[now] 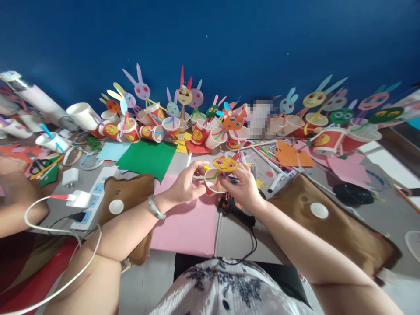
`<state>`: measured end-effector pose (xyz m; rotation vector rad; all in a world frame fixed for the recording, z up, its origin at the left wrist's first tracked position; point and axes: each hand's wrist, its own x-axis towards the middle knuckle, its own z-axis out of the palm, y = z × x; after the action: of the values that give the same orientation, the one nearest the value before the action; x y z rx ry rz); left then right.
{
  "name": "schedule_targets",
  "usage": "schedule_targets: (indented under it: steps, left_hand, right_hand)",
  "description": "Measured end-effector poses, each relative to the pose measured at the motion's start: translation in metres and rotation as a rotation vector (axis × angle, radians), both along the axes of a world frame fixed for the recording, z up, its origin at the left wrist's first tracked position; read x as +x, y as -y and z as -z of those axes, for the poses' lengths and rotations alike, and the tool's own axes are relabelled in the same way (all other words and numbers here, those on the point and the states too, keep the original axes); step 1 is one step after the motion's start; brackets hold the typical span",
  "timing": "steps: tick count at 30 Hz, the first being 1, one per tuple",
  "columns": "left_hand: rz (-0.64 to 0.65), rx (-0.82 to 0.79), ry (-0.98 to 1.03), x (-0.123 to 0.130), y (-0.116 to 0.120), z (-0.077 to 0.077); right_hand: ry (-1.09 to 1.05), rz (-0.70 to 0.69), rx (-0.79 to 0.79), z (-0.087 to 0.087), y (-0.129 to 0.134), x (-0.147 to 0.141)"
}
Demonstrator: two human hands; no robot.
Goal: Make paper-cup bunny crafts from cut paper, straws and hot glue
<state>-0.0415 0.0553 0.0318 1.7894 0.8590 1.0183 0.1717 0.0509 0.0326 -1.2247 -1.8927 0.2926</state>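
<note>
Between my two hands is a red and white paper cup (215, 187), tilted so that its mouth shows. A round yellow paper face (225, 164) with drawn eyes and a reddish ear stands at the cup's rim. My left hand (191, 181) grips the cup from its left side, fingers curled round the rim. On the other side, my right hand (243, 186) pinches at the lower edge of the yellow face, by a purple strip inside the cup. A green strip also shows inside the cup. Just below my right hand lies a black hot glue gun (236, 210).
Many cups with paper animal faces (172, 120) line the back by the blue wall. Pink paper (187, 223), green paper (147, 157), a power strip (95, 197), brown pouches (315, 210) and a black mouse (352, 194) lie around. Another person's arm (22, 188) is at left.
</note>
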Motion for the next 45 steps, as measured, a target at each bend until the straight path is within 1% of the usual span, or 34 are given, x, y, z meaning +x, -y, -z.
schedule_targets:
  steps: [2, 4, 9, 12, 19, 23, 29, 34, 45]
  left_hand:
    - [-0.048, 0.038, -0.022, -0.001, 0.000, -0.001]
    - [-0.068, 0.068, -0.026, -0.001, -0.001, 0.000]
    - [-0.034, 0.057, 0.026, 0.002, -0.002, 0.007]
    - [-0.036, 0.060, 0.051, 0.003, -0.002, 0.009]
    - [-0.056, 0.085, 0.038, 0.003, 0.000, 0.006]
    - [-0.054, 0.066, 0.038, 0.002, 0.001, 0.006]
    - [-0.066, 0.091, 0.022, 0.002, 0.002, 0.009]
    - [-0.067, 0.059, 0.011, 0.002, 0.003, 0.013]
    - [-0.092, 0.043, 0.027, 0.002, 0.004, 0.013]
  right_hand:
    - [0.001, -0.002, 0.000, -0.002, 0.000, -0.001]
    - [0.009, -0.014, -0.008, -0.004, 0.000, -0.001]
    - [0.031, -0.064, -0.040, -0.009, 0.002, -0.002]
    - [0.040, -0.081, -0.056, -0.009, 0.002, -0.003]
    - [0.041, -0.089, -0.042, -0.010, 0.002, -0.004]
    - [0.053, -0.093, -0.031, -0.013, 0.003, -0.005]
    - [0.072, -0.102, -0.072, -0.012, 0.004, -0.002]
    - [0.098, -0.147, -0.100, -0.009, 0.005, 0.001]
    - [0.194, -0.146, -0.099, -0.016, 0.007, 0.002]
